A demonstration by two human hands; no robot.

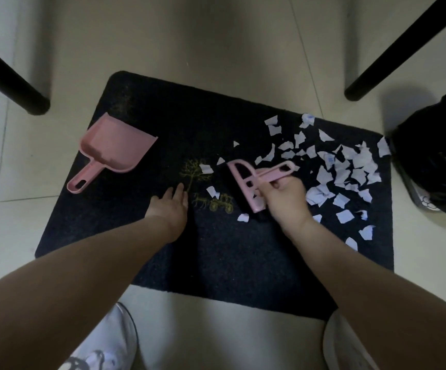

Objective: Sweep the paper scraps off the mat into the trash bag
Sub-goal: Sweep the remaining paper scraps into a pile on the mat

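A black table leg (10, 84) stands on the tile floor (216, 44) at the far left, off the dark mat (216, 263). A pink dustpan (112, 150) lies on the mat's left part, its handle pointing at the left edge. Nothing else lies near it, so that side has open room. The left hand (171, 205) rests flat on the middle of the mat, fingers apart, holding nothing, just beside a gold tree picture (193, 173). The right hand (283, 196) is closed around the handle of a pink brush (253, 180), with its bristles down on the mat. A few paper scraps (350, 166) lie around the brush, and most are piled on the mat's right part, up to its right edge. The black trash bag (435, 156) sits on the floor just past that edge. Another table leg (403, 46) stands behind it. White shoes (109, 343) show near the bottom.
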